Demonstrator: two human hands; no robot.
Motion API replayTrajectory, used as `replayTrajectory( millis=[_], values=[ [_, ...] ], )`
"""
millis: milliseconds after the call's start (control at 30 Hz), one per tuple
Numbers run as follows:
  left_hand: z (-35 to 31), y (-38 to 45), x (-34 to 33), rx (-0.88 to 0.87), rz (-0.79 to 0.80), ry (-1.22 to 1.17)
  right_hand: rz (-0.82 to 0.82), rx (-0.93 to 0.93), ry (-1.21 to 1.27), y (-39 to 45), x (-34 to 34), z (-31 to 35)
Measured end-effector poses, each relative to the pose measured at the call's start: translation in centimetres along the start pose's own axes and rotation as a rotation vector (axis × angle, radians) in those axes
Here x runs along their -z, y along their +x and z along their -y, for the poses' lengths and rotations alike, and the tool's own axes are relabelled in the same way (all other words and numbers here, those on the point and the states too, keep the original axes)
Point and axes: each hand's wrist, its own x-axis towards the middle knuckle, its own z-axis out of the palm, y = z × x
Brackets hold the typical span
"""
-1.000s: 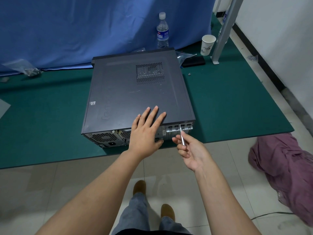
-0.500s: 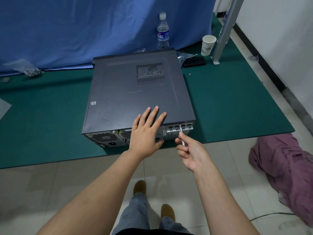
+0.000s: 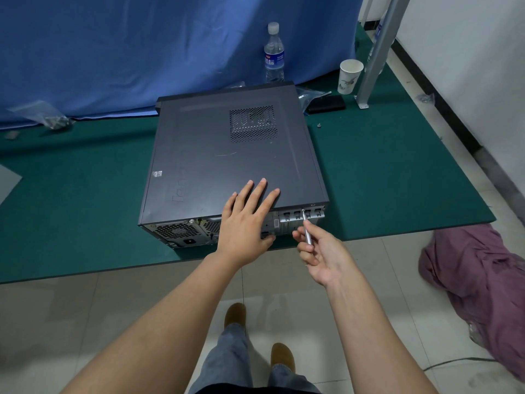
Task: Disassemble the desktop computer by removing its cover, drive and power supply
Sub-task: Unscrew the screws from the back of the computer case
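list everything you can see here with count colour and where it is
computer case: 1, dark grey, lying flat on the mat, cover on
mat: 1, green, on the floor
screwdriver: 1, silver, tip at the case's rear top edge
water bottle: 1, clear, blue label, behind the case
paper cup: 1, white, back right by the metal post
metal post: 1, grey, back right
black box: 1, right of the case's far corner
curtain: 1, blue, backdrop
cloth: 1, pinkish purple, floor at right
left hand: flat on the cover
right hand: holds the screwdriver
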Motion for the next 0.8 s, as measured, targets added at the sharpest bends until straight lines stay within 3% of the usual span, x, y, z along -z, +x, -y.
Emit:
replayTrajectory(
  millis=[133, 800],
  values=[
    [0.00, 0.02, -0.06, 0.001, -0.001, 0.002, 0.068, -0.037, 0.023, -0.16, 0.52, 0.21],
    [0.03, -0.01, 0.08, -0.007, 0.002, -0.006, 0.007, -0.008, 0.021, -0.34, 0.00, 0.06]
  ],
)
